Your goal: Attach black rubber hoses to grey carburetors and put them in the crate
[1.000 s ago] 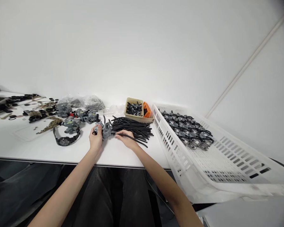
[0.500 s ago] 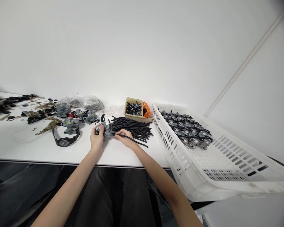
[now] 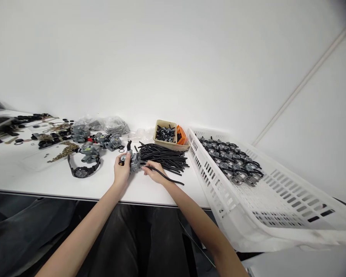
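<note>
My left hand (image 3: 122, 168) is closed around a grey metal carburetor (image 3: 135, 161), which it holds just above the white table. A short black elbow sticks up from the carburetor's top. My right hand (image 3: 155, 173) pinches a thin black rubber hose (image 3: 170, 179) near one end, close to the carburetor's right side. The hose's free end trails over my right wrist. Whether the pinched end touches the carburetor I cannot tell. Behind my right hand lies a pile of black hoses (image 3: 164, 156).
At right stands a white perforated crate (image 3: 219, 204) with rows of carburetors (image 3: 233, 161). A cream bin (image 3: 156, 132) of small black parts and an orange basket (image 3: 182, 134) sit by the wall. At left lie a black wristwatch (image 3: 81, 173), more carburetors (image 3: 89, 152) and brass fittings (image 3: 66, 150).
The whole view has shifted slightly, so everything appears a little further right. Both hands keep their hold, with the carburetor and hose in nearly the same position to each other.
</note>
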{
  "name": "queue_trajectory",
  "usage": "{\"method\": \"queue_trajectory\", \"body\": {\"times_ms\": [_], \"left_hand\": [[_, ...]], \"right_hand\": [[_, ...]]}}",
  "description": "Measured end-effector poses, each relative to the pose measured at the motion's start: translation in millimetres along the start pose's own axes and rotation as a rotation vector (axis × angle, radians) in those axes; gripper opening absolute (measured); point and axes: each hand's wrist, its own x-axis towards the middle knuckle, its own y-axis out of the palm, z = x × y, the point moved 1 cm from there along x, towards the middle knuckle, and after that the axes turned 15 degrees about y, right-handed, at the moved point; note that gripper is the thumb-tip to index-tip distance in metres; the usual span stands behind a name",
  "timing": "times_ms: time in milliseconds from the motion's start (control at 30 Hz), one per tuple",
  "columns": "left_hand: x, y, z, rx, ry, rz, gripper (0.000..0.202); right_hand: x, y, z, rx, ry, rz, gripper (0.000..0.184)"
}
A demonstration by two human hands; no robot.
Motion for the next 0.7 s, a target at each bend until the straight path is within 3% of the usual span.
{"method": "queue_trajectory", "body": {"times_ms": [200, 400, 567, 700], "left_hand": [[0, 0.0, 2, 0.017, -0.013, 0.018, 0.046], [3, 1.0, 2, -0.151, -0.113, -0.035, 0.049], [-1, 5.1, -7, -0.309, -0.261, 0.051, 0.056], [-6, 9.1, -14, -0.390, -0.338, 0.166, 0.061]], "right_hand": [[1, 1, -1, 0.010, 0.003, 0.018, 0.020], [4, -2, 3, 0.374, 0.069, -0.019, 0.024], [9, -15, 9, 0.752, 0.126, -0.121, 0.027], [7, -21, 14, 0.816, 0.119, -0.097, 0.031]]}}
